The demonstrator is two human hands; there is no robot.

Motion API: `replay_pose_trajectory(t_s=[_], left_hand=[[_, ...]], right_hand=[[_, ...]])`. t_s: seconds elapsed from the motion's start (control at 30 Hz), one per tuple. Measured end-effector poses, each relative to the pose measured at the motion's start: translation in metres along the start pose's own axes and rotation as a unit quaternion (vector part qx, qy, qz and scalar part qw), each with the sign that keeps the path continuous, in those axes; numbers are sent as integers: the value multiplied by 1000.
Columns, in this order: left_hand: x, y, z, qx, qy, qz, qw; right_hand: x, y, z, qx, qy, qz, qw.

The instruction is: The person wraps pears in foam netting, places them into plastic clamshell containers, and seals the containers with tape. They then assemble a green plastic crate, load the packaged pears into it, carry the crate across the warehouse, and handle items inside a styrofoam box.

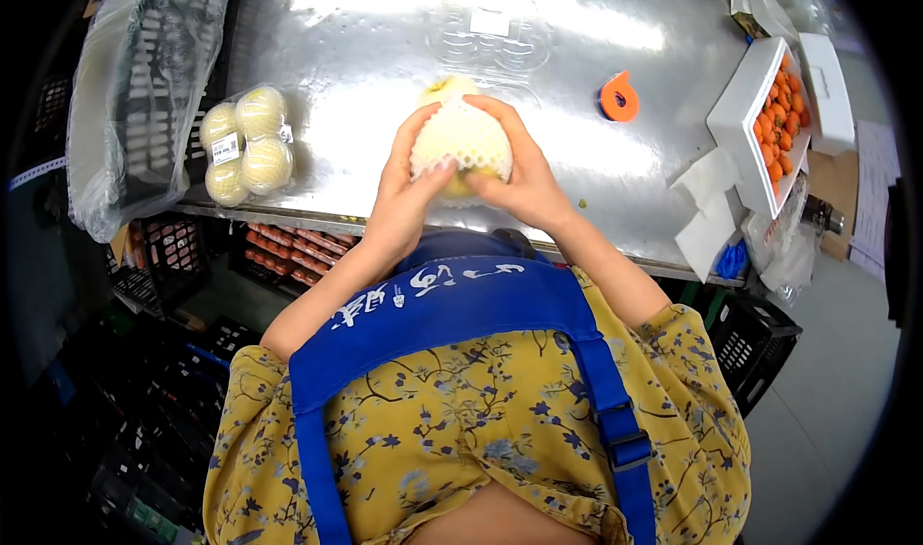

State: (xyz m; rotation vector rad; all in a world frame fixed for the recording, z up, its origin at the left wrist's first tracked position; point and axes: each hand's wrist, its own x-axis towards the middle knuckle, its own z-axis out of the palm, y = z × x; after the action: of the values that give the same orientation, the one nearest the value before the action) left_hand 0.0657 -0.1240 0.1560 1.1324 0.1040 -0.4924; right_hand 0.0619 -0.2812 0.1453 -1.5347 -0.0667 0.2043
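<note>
Between my two hands, over the front part of the metal table, is a yellowish fruit in a white foam net [463, 139]. My left hand [411, 175] wraps its left side, with the thumb at the lower front. On the right side my right hand [519, 165] holds it too, thumb near the lower edge of the net. Yellow skin shows at the top and below the foam. Just beyond the fruit lies a clear plastic clamshell tray [492, 40] with a white label. A pack of netted round fruits [247, 146] rests at the left.
An orange tape dispenser [619, 97] lies right of centre on the metal table [577, 209]. At the right edge stands a white foam box [745, 112] of small orange fruits. A plastic-lined crate [144, 93] is at the left. Dark crates and red packs sit below the table.
</note>
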Motion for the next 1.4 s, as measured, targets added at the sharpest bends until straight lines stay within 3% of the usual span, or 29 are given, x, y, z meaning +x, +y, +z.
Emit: replay_pose_trajectory(t_s=[0.03, 0.13, 0.17, 0.27, 0.37, 0.43, 0.5, 0.53, 0.67, 0.77, 1.07, 1.2, 1.27, 1.33, 1.4], left_hand=[[-2, -4, -2, 14, -12, 3, 1000], [-6, -5, -9, -1, -65, 6, 998], [-8, -2, -13, -16, -84, 8, 996], [-2, -2, -30, 227, -40, 40, 972], [5, -36, -57, 529, -88, 139, 833], [4, -41, -44, 599, -90, 184, 775], [7, -48, -38, 649, -85, 210, 726], [8, -54, -41, 639, -93, 203, 736], [12, -59, -57, 600, -119, 177, 771], [13, -59, -62, 587, -123, 171, 782], [13, -62, -68, 576, -126, 167, 790], [12, -63, -67, 560, -126, 140, 807], [12, -71, -72, 608, -123, 160, 768], [12, -66, -74, 605, -139, 181, 763], [12, -52, -66, 593, -140, 171, 774]], right_hand=[[-1, 0, -1, -16, -5, 0, 1000], [-6, 15, -21, 107, -30, 62, 992], [-9, 14, -29, 208, -3, 73, 975], [-17, 12, -66, 263, 40, 121, 956], [-26, 32, -79, 108, 25, 123, 986], [-29, 38, -76, -19, -11, 126, 992], [-28, 46, -68, -205, -52, 9, 977], [-27, 48, -65, -294, -72, -49, 952], [-22, 46, -56, -445, -127, -66, 884], [-21, 46, -50, -473, -152, -58, 866], [-28, 72, -12, -610, -57, -71, 787], [-29, 72, -28, -500, -86, -69, 859], [-29, 45, -36, -394, -105, -40, 912], [-33, 47, -32, -388, -73, -38, 918], [-33, 61, -26, -467, -33, -55, 882]])
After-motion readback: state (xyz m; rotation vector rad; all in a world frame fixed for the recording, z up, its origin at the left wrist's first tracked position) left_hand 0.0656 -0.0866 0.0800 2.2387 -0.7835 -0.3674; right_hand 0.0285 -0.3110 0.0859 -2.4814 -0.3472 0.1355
